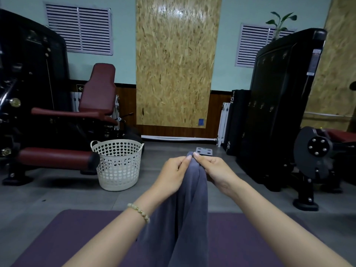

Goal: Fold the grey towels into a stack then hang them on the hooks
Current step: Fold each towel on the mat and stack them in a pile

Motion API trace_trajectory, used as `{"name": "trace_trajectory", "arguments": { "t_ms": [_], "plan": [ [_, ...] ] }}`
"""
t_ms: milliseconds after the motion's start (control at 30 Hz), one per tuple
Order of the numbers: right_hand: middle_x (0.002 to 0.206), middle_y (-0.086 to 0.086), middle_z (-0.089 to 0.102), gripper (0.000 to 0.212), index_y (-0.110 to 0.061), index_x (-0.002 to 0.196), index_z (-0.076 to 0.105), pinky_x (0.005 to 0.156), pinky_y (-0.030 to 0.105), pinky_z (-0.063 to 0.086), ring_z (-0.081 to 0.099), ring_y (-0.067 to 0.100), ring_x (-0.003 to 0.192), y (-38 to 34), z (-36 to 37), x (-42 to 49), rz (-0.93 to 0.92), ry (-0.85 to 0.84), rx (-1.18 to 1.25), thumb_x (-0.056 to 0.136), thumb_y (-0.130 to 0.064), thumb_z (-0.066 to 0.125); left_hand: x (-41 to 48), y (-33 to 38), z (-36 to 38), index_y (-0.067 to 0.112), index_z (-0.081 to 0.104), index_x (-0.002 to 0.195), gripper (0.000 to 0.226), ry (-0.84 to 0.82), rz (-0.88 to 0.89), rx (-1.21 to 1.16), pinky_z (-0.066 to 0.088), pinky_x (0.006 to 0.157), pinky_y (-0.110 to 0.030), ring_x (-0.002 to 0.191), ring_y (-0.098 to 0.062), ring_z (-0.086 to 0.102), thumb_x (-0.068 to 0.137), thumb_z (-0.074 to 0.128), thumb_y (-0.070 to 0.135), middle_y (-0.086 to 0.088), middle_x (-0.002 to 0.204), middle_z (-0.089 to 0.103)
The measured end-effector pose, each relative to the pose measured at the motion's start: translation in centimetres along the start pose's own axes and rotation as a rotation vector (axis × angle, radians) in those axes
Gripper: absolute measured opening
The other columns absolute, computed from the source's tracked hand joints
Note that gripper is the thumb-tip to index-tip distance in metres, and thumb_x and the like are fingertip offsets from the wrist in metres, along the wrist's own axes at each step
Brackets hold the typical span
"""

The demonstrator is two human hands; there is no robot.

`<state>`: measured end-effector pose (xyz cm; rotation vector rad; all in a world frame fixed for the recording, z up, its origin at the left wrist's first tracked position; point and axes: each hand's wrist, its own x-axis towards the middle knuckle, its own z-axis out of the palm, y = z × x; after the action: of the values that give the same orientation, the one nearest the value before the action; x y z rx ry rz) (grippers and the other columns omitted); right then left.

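Observation:
A grey towel (pixel 189 205) hangs bunched lengthwise in front of me, its lower part dropping out of view at the bottom. My left hand (pixel 172 173) pinches its top edge from the left. My right hand (pixel 213 168) pinches the same edge from the right, the two hands almost touching. Several small hooks (pixel 261 106) sit in rows on the black panel (pixel 279 105) at the right, all bare.
A white perforated basket (pixel 118 163) stands on the grey floor to the left. A purple mat (pixel 63 237) lies below my arms. A red-padded gym machine (pixel 57 122) fills the left side, another black machine (pixel 316 155) the right. A small grey plate (pixel 204 151) lies on the floor behind the towel.

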<state>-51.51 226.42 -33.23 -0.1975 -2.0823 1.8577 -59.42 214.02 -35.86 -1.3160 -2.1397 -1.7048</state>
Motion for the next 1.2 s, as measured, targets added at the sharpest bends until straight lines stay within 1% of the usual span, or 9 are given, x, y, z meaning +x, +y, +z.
{"name": "trace_trajectory", "arguments": {
  "t_ms": [167,300,500,633,733,867,967,1100,1200],
  "plan": [
    [0.098,0.006,0.073,0.028,-0.01,0.1,0.069,0.078,0.025,0.049,0.066,0.014,0.089,2.2,-0.2,-0.1,0.044,-0.004,-0.01,0.086,-0.033,0.067,1.0,-0.6,0.5,0.015,0.049,0.057,0.045,0.05,-0.071,0.028,0.031,0.053,-0.028,0.054,-0.005,0.04,0.101,0.043,0.027,-0.002,0.056,0.049],
    [0.092,-0.003,0.074,0.018,-0.014,0.094,0.071,0.082,0.023,0.05,0.068,0.01,0.089,4.4,-1.5,-0.7,0.126,-0.142,-0.005,0.086,-0.03,0.067,2.1,-1.2,0.6,0.017,0.034,0.056,0.047,0.138,-0.2,-0.074,0.022,0.049,-0.026,0.05,-0.007,0.027,0.098,0.049,0.033,0.002,0.054,0.032],
    [0.105,-0.002,0.073,0.042,-0.011,0.106,0.07,0.094,0.024,0.049,0.066,0.011,0.103,10.0,-3.7,-1.5,0.352,-0.26,-0.199,0.073,-0.036,0.08,4.8,-3.1,2.0,0.01,0.052,0.072,0.04,0.233,-0.325,-0.198,0.032,0.061,-0.029,0.064,-0.016,0.04,0.097,0.047,0.041,-0.009,0.068,0.046],
    [0.099,0.003,0.074,0.041,-0.009,0.101,0.072,0.077,0.017,0.052,0.069,0.014,0.096,13.0,-7.0,-1.8,0.379,-0.104,-0.165,0.074,-0.039,0.076,7.3,-4.8,4.1,0.011,0.054,0.076,0.037,0.216,-0.347,-0.156,0.031,0.063,-0.029,0.07,-0.016,0.042,0.098,0.045,0.04,-0.009,0.073,0.047],
    [0.097,0.009,0.074,0.044,-0.005,0.099,0.073,0.082,0.029,0.055,0.07,0.022,0.093,14.0,-10.1,-1.6,0.366,0.029,-0.152,0.072,-0.039,0.075,8.5,-4.9,6.7,0.013,0.059,0.083,0.037,0.137,-0.41,-0.254,0.04,0.067,-0.027,0.075,-0.016,0.052,0.098,0.044,0.043,-0.005,0.082,0.058],
    [0.094,0.01,0.075,0.045,-0.005,0.096,0.073,0.067,0.023,0.054,0.072,0.02,0.085,14.2,-13.6,-1.1,0.324,0.079,-0.161,0.067,-0.041,0.075,9.4,-4.8,10.1,0.017,0.067,0.098,0.037,0.071,-0.485,-0.436,0.05,0.065,-0.017,0.078,-0.009,0.064,0.098,0.043,0.045,0.0,0.087,0.069],
    [0.091,0.007,0.075,0.048,-0.007,0.092,0.073,0.071,0.026,0.054,0.072,0.018,0.086,15.1,-15.0,0.0,0.314,0.07,-0.217,0.063,-0.046,0.076,9.1,-6.7,11.0,0.013,0.067,0.099,0.039,0.055,-0.53,-0.507,0.051,0.06,-0.014,0.075,-0.01,0.064,0.098,0.043,0.043,-0.001,0.084,0.069],
    [0.086,0.001,0.076,0.044,-0.012,0.087,0.075,0.078,0.027,0.055,0.072,0.013,0.083,18.7,-14.0,2.1,0.387,-0.029,-0.348,0.067,-0.051,0.076,6.3,-13.4,10.6,0.008,0.064,0.095,0.035,0.067,-0.593,-0.357,0.043,0.054,-0.008,0.073,-0.011,0.055,0.099,0.045,0.036,-0.002,0.082,0.063],
    [0.087,0.004,0.075,0.053,-0.011,0.087,0.075,0.079,0.03,0.053,0.07,0.013,0.083,23.3,-11.6,3.8,0.456,-0.14,-0.395,0.062,-0.058,0.076,2.9,-21.1,9.8,0.008,0.063,0.089,0.036,0.095,-0.683,-0.155,0.039,0.063,-0.021,0.08,-0.017,0.049,0.099,0.045,0.037,-0.007,0.085,0.059]
  ]
}}
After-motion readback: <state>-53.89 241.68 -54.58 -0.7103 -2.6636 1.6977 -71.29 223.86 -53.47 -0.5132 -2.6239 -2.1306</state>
